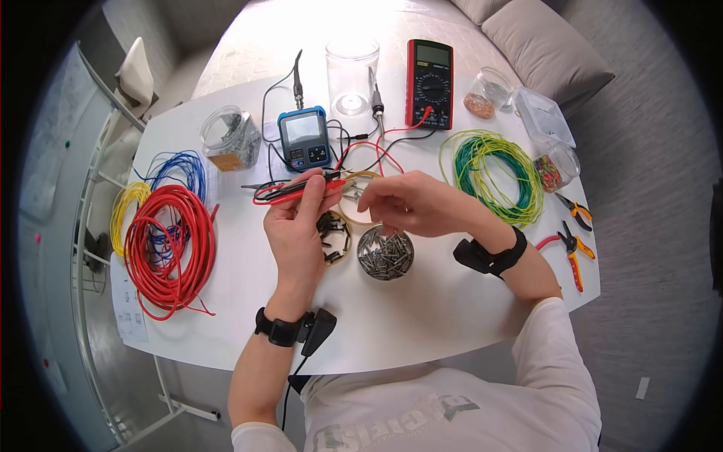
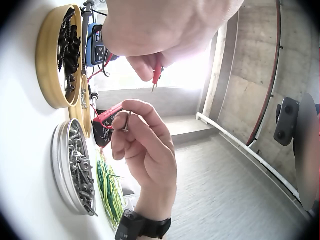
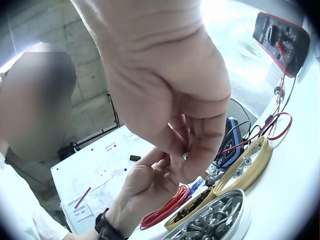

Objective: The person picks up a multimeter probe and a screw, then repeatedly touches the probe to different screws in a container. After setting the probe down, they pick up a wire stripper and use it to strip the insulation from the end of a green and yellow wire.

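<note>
The left hand (image 1: 303, 233) grips the red and black test probes (image 1: 290, 190) above the table; in the left wrist view a red probe tip (image 2: 157, 72) sticks out beyond its fingers. To its right, the right hand (image 1: 422, 203) pinches a small screw (image 2: 128, 121) between thumb and fingers, its head showing in the right wrist view. Below the right hand stands a round tin of silver screws (image 1: 385, 255). A yellow-rimmed dish of dark screws (image 1: 333, 236) sits beside that tin, with another yellow-rimmed dish (image 2: 86, 107) holding a few silver pieces.
A blue-framed meter (image 1: 305, 138) and a red multimeter (image 1: 430, 84) lie at the back. Red wire (image 1: 167, 252) is coiled at left, green wire (image 1: 493, 177) at right, near pliers (image 1: 575, 252). Clear jars (image 1: 230, 138) stand around, one tall jar (image 1: 352, 75) at the back.
</note>
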The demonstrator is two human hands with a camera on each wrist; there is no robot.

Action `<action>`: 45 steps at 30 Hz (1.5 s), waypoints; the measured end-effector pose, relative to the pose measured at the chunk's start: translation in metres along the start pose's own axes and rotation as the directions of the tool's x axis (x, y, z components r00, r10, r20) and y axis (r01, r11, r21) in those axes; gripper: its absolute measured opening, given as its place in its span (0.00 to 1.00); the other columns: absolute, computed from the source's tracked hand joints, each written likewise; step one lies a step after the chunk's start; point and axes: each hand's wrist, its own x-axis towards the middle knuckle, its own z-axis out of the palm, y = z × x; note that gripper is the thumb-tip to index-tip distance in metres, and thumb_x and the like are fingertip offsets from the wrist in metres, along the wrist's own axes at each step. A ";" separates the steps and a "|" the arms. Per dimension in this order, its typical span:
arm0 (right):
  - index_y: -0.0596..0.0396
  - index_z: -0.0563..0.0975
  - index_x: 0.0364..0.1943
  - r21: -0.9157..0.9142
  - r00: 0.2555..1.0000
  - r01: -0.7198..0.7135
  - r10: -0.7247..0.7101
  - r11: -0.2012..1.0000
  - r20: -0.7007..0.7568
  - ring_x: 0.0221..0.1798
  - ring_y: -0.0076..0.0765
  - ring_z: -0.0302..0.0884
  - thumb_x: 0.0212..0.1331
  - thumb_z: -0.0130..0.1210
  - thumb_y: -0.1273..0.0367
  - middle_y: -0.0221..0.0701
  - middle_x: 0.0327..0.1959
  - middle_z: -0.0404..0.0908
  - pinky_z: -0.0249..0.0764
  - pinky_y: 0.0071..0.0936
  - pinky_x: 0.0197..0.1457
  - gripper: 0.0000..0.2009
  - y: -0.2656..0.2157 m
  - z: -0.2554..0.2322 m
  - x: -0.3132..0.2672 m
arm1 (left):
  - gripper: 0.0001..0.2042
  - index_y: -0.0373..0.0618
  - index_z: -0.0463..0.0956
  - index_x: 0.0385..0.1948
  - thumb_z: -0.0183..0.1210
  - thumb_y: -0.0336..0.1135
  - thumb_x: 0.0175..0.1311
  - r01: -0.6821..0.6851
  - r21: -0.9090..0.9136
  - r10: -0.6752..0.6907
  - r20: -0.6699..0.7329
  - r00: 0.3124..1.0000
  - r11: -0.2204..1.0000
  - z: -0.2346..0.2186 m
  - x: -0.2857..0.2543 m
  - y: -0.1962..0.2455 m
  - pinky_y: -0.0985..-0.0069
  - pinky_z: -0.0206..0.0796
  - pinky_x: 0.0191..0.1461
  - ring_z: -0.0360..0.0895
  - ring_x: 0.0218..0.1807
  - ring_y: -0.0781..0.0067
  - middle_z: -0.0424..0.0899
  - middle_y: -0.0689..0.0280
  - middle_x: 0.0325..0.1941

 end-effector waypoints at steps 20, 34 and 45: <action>0.60 0.65 0.59 0.622 0.990 0.077 0.013 0.779 -0.140 0.53 0.28 0.77 0.60 0.37 0.84 0.37 0.49 0.76 0.78 0.27 0.54 0.21 0.013 0.007 0.004 | 0.12 0.33 0.75 0.47 0.56 0.30 0.68 0.066 0.063 -0.073 0.127 0.989 0.996 0.001 -0.003 0.000 0.78 0.76 0.49 0.83 0.44 0.69 0.83 0.56 0.42; 0.59 0.66 0.58 0.591 0.981 0.100 0.021 0.800 -0.194 0.49 0.27 0.79 0.63 0.38 0.82 0.36 0.47 0.78 0.79 0.25 0.51 0.19 0.016 0.005 0.006 | 0.11 0.33 0.76 0.46 0.56 0.31 0.67 0.053 0.085 -0.061 0.086 0.994 0.995 -0.002 -0.002 -0.003 0.80 0.76 0.48 0.82 0.42 0.72 0.83 0.58 0.42; 0.54 0.75 0.44 -0.141 0.979 -0.034 0.005 0.989 -0.204 0.33 0.28 0.79 0.60 0.55 0.72 0.34 0.37 0.78 0.76 0.26 0.34 0.09 0.006 0.002 -0.001 | 0.10 0.33 0.78 0.44 0.58 0.29 0.65 0.028 0.023 -0.028 0.020 0.999 0.999 0.001 -0.002 -0.001 0.79 0.77 0.46 0.83 0.40 0.71 0.84 0.60 0.38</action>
